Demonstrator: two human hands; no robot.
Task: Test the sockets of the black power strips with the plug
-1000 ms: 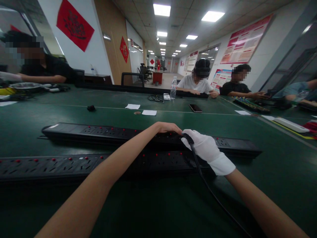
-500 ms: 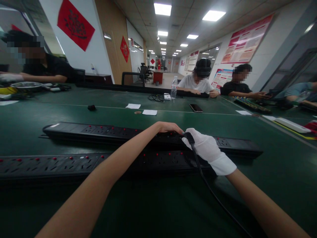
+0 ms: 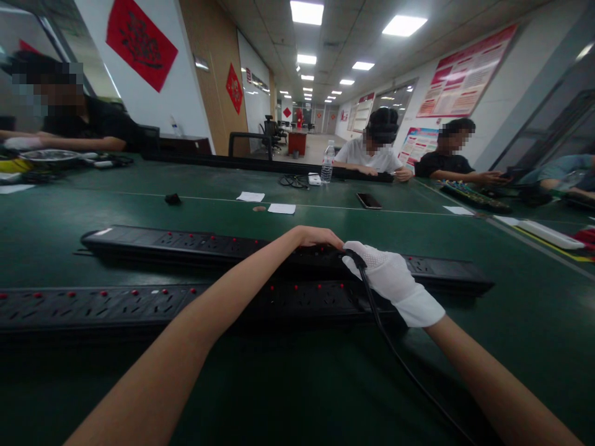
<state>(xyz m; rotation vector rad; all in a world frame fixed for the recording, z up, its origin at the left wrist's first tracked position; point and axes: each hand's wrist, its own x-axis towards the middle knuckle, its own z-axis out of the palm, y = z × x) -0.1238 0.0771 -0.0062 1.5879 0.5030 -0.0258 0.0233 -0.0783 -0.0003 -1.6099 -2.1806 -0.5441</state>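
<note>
My right hand [image 3: 393, 279], in a white glove, is closed around a black power plug [image 3: 357, 257]. The plug's black cord [image 3: 395, 353] hangs down toward the bottom right of the view. My bare left hand [image 3: 320, 237] bends over the farther black power strip [image 3: 134, 240], its fingertips meeting the front of the plug; its thumb and whatever the fingers pinch are hidden. A second black power strip [image 3: 116, 303] with red switches lies nearer to me, crossed by my left forearm. Both hands meet above the farther strip, so the plug's prongs cannot be seen.
On the green table [image 3: 279, 384] lie a small black object [image 3: 173, 199], white paper slips [image 3: 281, 209] and a phone [image 3: 369, 201]. A water bottle [image 3: 328, 162] stands farther back. Several people sit around the table, with circuit boards [image 3: 474, 195] at the right.
The plug has tipped slightly forward and down in my right hand. Both hands otherwise stay together at nearly the same spot.
</note>
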